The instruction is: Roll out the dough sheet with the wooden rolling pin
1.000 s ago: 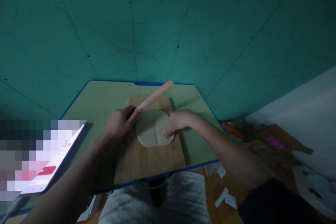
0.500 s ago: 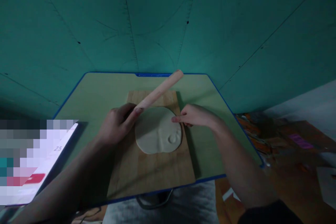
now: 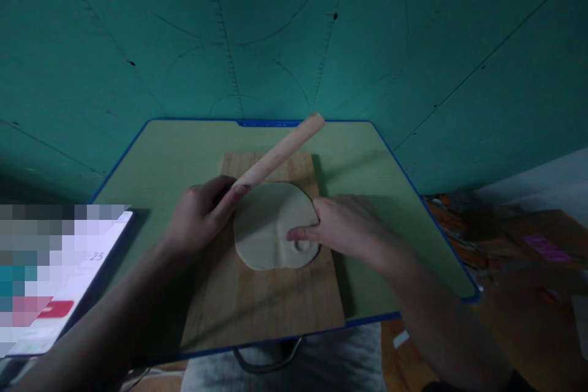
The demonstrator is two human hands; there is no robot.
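A flat, roughly round sheet of dough (image 3: 261, 226) lies on a wooden cutting board (image 3: 264, 303), with a crease and a small ring-shaped dent in its right half. My left hand (image 3: 202, 211) is closed around the near end of a wooden rolling pin (image 3: 285, 150), which slants up to the right over the board's far part. At the dough's right edge, my right hand (image 3: 346, 223) pinches the sheet. Its thumb rests on top near the dent, and its other fingers are curled at the rim, partly hidden.
A blue-edged table (image 3: 184, 147) carries the board and stands against a green wall (image 3: 285, 24). To the left is a device with a lit screen (image 3: 87, 275), partly pixelated. Brown cardboard (image 3: 546, 226) lies beyond the table on the right.
My right hand has moved nearer along the dough's right edge, and its thumb now reaches further onto the sheet. My left hand keeps the rolling pin almost unmoved.
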